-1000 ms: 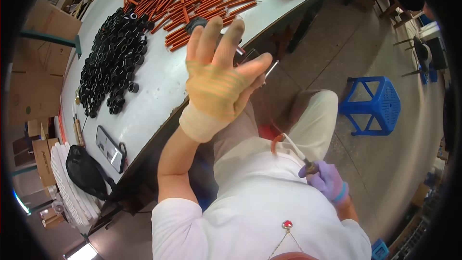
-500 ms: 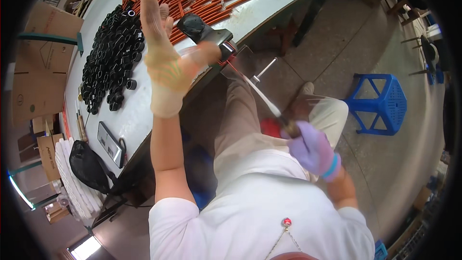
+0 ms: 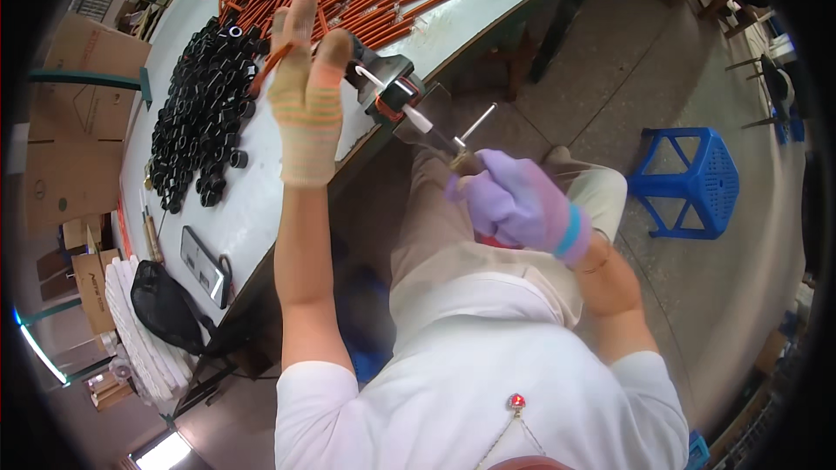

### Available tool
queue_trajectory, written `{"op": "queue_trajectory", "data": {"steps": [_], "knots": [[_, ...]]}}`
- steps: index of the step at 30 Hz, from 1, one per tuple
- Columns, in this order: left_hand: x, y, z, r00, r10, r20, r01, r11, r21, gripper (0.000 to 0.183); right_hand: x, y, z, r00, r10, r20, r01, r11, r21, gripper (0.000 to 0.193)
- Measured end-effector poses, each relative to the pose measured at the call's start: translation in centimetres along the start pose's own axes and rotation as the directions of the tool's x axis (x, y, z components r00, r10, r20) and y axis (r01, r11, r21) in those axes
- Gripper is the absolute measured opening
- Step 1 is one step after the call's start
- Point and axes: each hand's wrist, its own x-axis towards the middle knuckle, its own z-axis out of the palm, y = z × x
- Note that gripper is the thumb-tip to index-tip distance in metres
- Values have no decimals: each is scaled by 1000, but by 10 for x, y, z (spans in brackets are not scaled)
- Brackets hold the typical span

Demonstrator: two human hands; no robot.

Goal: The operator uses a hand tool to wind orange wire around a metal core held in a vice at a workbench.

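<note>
My left hand (image 3: 306, 113), in a beige striped glove, is over the table's edge. Its fingers point away from me, closed on a blurred orange stick (image 3: 272, 68). Beside its thumb is a dark metal clamp (image 3: 392, 87) at the table edge. My right hand (image 3: 522, 204), in a purple glove with a blue cuff, is closed round the handle of a hooked rod (image 3: 420, 120). The rod runs into the clamp, and its pale hooked tip shows on the far side. A silver T-bar (image 3: 475, 126) sticks out below the clamp.
A pile of orange sticks (image 3: 374, 0) covers the table's far part. Many black rings (image 3: 196, 113) lie to the left. Nearer are a phone (image 3: 205, 265) and a black bag (image 3: 165, 309). A blue stool (image 3: 688, 183) stands on the floor at right.
My right hand has moved left and away from me, pushing the rod through the clamp. My left hand has shifted slightly right, and an orange stick now shows in its fingers.
</note>
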Motion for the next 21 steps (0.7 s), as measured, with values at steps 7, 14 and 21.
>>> {"op": "queue_trajectory", "data": {"steps": [7, 14, 21], "knots": [[-24, 39, 2, 956, 140, 259, -255, 833, 490, 77, -132, -11, -29, 872, 464, 153, -486, 858, 167, 17], [-10, 26, -1, 977, 210, -44, -187, 934, 304, 33, -19, -12, -2, 980, 135, 148, -172, 946, 273, 20], [-9, 26, 3, 997, -8, 80, 4, 998, 59, 69, -88, -2, -21, 999, 33, 40, -31, 999, -44, 21]]}}
